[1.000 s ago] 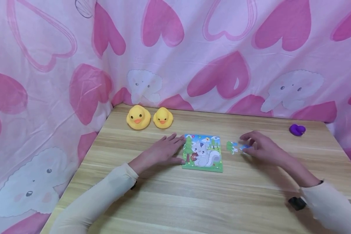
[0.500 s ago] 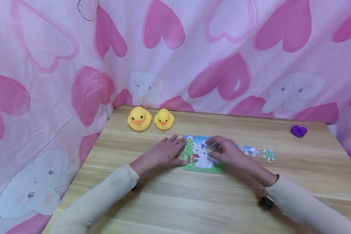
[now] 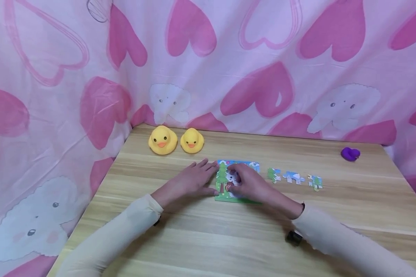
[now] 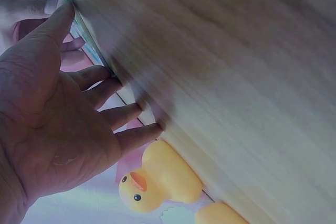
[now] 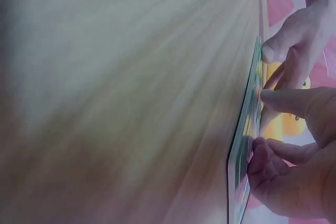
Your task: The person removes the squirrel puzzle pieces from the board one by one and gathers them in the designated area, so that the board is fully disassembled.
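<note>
A squirrel picture puzzle [image 3: 222, 195] lies flat on the wooden table in the head view. My left hand [image 3: 195, 180] rests at its left side, with fingertips and thumb against that edge. Over the middle of the picture is my right hand [image 3: 250, 184], covering much of the squirrel. In the right wrist view, this hand's thumb [image 5: 278, 98] and bent fingers touch the puzzle's top face, spread apart, and I see no piece lifted between them. Loose jigsaw pieces lie to the right: a green tree piece [image 3: 273, 174], a blue-and-white piece [image 3: 294, 177] and another tree piece [image 3: 315, 182].
Two yellow rubber ducks, a larger one [image 3: 163, 140] and a smaller one [image 3: 192, 141], sit at the back left of the table [image 3: 201, 238]. A purple duck [image 3: 350, 154] stands at the back right. Behind hangs a pink heart-patterned curtain [image 3: 201, 84].
My right hand has moved left from beside the loose pieces to over the puzzle, uncovering those pieces. The left hand has stayed at the puzzle's left edge.
</note>
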Action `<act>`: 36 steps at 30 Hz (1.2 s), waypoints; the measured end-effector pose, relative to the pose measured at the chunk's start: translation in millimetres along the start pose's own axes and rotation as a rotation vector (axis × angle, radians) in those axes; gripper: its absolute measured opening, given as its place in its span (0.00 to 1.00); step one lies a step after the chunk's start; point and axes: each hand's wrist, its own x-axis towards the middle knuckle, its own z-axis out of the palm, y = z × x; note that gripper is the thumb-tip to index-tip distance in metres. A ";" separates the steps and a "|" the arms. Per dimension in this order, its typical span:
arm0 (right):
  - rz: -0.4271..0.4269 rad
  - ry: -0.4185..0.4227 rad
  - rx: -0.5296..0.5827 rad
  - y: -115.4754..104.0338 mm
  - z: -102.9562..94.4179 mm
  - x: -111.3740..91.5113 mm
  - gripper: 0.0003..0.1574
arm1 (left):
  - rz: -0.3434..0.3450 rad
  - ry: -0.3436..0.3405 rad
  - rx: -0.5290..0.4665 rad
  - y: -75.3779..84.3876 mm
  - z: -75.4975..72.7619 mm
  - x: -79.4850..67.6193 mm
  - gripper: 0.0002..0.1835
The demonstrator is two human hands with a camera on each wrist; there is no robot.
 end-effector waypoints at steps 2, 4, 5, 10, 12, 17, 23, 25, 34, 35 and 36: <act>-0.001 0.012 -0.008 -0.7 2.5 0.8 0.40 | -0.004 -0.003 0.005 0.2 0.1 0.4 0.51; -0.005 0.028 -0.003 -0.4 4.5 1.5 0.38 | -0.004 -0.003 0.010 0.3 0.4 0.5 0.51; -0.006 0.035 0.002 0.1 5.3 2.0 0.38 | -0.004 -0.002 0.013 0.3 0.5 0.6 0.51; 0.001 0.044 0.029 2.2 7.2 3.8 0.35 | 0.000 -0.002 0.011 0.2 1.7 0.4 0.51; 0.012 0.034 0.034 2.0 7.2 4.4 0.34 | 0.000 -0.003 0.008 0.6 1.4 0.0 0.51; 0.018 0.007 0.034 1.9 5.7 5.9 0.30 | -0.001 -0.001 0.016 1.2 -0.1 -0.2 0.51; -0.009 0.001 -0.031 -0.1 3.3 6.5 0.29 | 0.001 0.004 0.022 0.7 0.3 -0.4 0.51; -0.023 0.005 -0.056 -1.5 2.6 6.4 0.28 | -0.001 0.003 0.018 1.0 0.2 -0.7 0.50; -0.041 -0.006 -0.059 -4.7 -0.4 5.3 0.27 | 0.000 0.002 0.028 0.7 1.1 0.1 0.51; -0.042 -0.009 -0.055 -4.6 -0.7 5.4 0.27 | 0.002 0.003 0.029 0.6 1.1 0.3 0.51; -0.045 -0.013 -0.051 -4.5 -1.1 5.6 0.27 | 0.004 0.005 0.029 0.5 1.2 0.4 0.51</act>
